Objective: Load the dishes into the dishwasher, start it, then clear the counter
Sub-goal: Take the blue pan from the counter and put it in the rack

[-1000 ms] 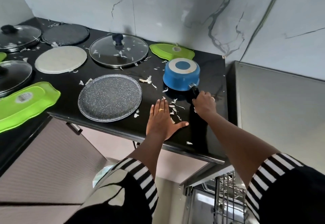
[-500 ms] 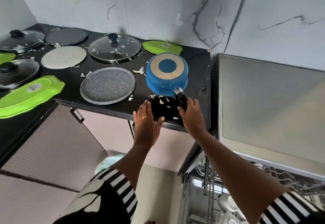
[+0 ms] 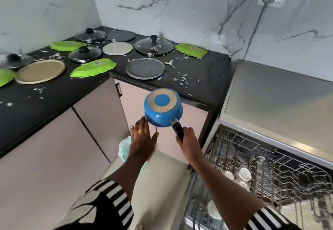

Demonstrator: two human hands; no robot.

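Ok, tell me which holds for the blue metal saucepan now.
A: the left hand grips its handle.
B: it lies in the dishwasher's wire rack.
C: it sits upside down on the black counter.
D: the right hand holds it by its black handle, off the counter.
D: the right hand grips the black handle, the blue metal saucepan hangs base-up clear of the black counter, and the left hand is open.

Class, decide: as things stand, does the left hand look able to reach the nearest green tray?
Likely yes: the left hand is open and nothing lies between it and the tray.
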